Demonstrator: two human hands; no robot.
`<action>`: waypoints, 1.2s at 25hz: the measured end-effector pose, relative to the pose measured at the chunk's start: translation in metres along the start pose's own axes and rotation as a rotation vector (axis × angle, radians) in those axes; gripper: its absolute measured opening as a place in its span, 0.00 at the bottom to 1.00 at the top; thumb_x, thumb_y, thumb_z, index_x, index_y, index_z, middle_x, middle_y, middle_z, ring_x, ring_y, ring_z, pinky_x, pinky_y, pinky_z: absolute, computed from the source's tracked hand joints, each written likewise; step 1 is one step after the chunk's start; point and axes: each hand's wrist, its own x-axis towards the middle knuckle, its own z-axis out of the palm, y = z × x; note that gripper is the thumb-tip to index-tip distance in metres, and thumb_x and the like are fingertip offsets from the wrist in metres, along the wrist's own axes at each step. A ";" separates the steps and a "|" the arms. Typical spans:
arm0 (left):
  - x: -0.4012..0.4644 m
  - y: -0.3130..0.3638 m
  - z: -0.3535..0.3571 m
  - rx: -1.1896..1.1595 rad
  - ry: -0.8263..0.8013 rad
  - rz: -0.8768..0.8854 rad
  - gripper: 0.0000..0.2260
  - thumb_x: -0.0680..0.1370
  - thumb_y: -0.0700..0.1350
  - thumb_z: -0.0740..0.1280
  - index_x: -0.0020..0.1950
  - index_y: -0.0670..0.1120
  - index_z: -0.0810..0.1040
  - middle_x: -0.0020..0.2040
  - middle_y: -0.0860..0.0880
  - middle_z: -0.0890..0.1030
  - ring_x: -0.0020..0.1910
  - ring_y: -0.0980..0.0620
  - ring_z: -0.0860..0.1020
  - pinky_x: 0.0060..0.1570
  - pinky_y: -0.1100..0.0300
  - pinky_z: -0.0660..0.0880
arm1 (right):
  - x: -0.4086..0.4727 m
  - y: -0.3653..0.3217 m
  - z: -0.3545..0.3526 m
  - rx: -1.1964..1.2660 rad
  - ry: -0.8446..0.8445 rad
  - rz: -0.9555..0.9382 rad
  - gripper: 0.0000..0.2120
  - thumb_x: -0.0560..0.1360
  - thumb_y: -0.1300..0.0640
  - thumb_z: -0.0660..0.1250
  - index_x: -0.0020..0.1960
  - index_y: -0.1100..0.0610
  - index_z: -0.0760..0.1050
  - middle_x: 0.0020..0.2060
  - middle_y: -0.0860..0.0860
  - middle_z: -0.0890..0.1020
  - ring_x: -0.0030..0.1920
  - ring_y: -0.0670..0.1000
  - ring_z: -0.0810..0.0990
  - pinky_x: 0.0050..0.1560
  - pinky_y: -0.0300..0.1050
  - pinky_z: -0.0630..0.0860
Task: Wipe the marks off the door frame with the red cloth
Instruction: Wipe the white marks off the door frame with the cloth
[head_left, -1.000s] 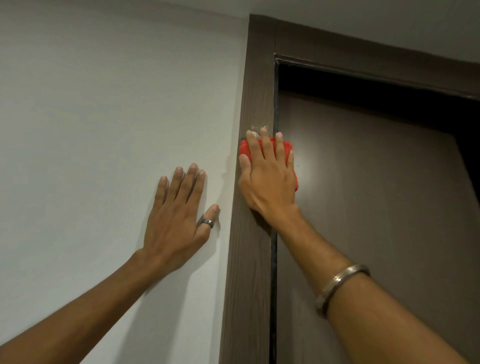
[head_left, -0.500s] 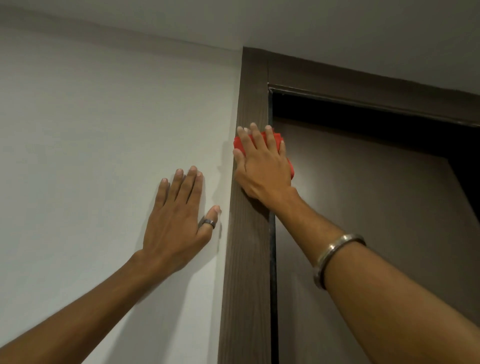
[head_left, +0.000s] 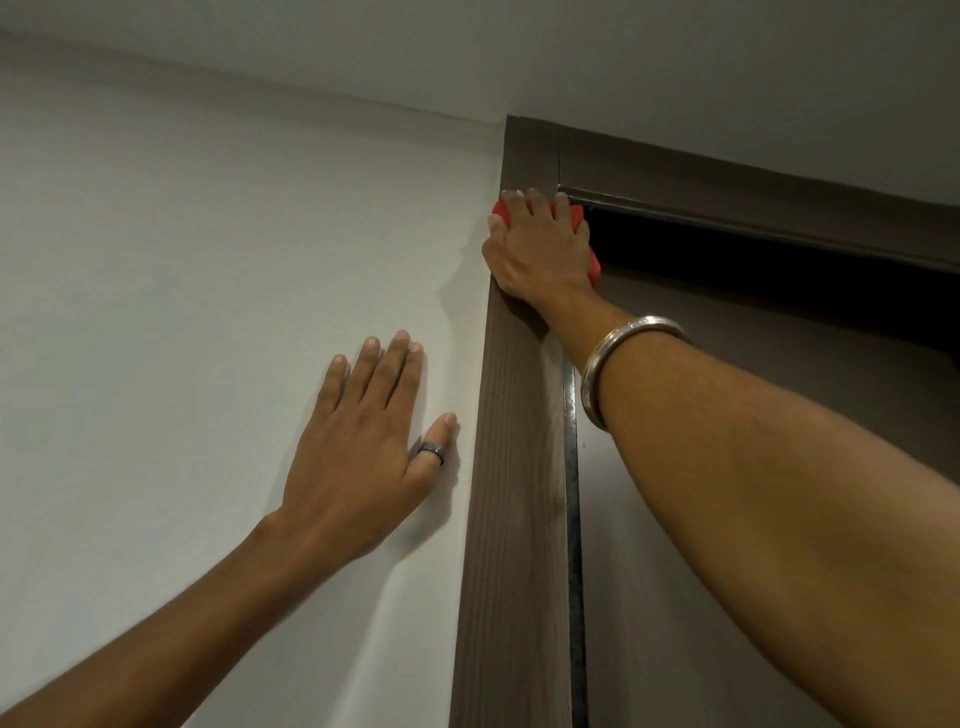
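Note:
A dark brown wooden door frame (head_left: 511, 467) runs up the middle to its top corner. My right hand (head_left: 540, 249) presses the red cloth (head_left: 594, 267) flat against the frame just under that corner; only the cloth's edges show around my fingers. My left hand (head_left: 358, 457) lies flat on the white wall (head_left: 182, 260) left of the frame, fingers spread, holding nothing. No marks are visible on the bare part of the frame.
The brown door (head_left: 727, 519) stands slightly ajar to the right, with a dark gap above it under the frame's top bar (head_left: 753, 208). The white ceiling (head_left: 623, 62) is close above.
My right hand has slid the red cloth up the frame to just below the top corner. The view has tilted upward. My left hand stays flat on the wall.

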 end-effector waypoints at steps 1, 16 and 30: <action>0.000 0.001 -0.001 0.001 0.003 0.001 0.37 0.78 0.67 0.35 0.83 0.51 0.35 0.84 0.53 0.35 0.82 0.53 0.32 0.83 0.51 0.34 | 0.008 0.001 -0.001 0.000 -0.003 0.000 0.29 0.85 0.45 0.53 0.83 0.53 0.55 0.83 0.56 0.59 0.84 0.64 0.53 0.82 0.68 0.54; -0.014 0.004 -0.005 -0.025 -0.027 -0.030 0.37 0.79 0.66 0.39 0.84 0.48 0.40 0.85 0.49 0.39 0.83 0.50 0.36 0.83 0.47 0.38 | -0.034 -0.006 -0.002 0.037 -0.010 0.025 0.29 0.85 0.44 0.51 0.84 0.52 0.54 0.84 0.54 0.58 0.84 0.63 0.53 0.82 0.67 0.53; -0.179 0.019 -0.012 0.001 -0.099 0.051 0.35 0.82 0.61 0.51 0.84 0.42 0.54 0.85 0.41 0.53 0.84 0.39 0.51 0.81 0.35 0.54 | -0.311 -0.045 0.022 0.067 -0.028 0.199 0.31 0.83 0.40 0.52 0.84 0.47 0.56 0.84 0.52 0.60 0.84 0.60 0.56 0.80 0.65 0.59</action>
